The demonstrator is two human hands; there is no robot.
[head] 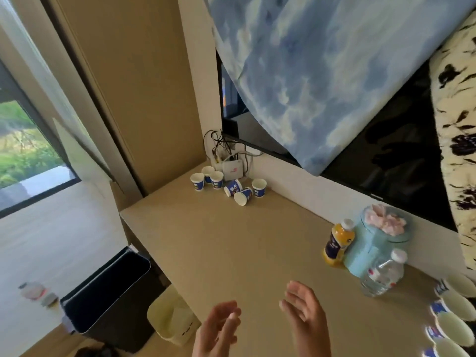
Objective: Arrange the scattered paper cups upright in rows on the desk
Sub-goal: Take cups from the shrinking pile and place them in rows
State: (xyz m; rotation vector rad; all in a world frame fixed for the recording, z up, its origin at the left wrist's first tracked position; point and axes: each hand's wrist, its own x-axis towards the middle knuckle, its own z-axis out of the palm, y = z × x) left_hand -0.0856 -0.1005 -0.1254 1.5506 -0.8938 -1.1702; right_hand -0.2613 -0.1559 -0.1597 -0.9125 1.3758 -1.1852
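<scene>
At the far corner of the tan desk [231, 240] stand several blue-and-white paper cups. Three upright cups [208, 178] cluster on the left and another upright cup [258, 188] stands on the right. Between them two cups [238, 193] lie on their sides. More upright cups [453, 313] line the desk's right edge, near the frame's corner. My left hand [217, 331] and my right hand [305, 315] hover over the near part of the desk, fingers relaxed, holding nothing and far from the corner cups.
An orange juice bottle [338, 243], a light blue jar [373, 240] and a clear water bottle [383, 274] stand at the right. A white box with cables [231, 170] sits behind the cups. A black bin [108, 292] and a pale bin [171, 315] stand on the floor at the left.
</scene>
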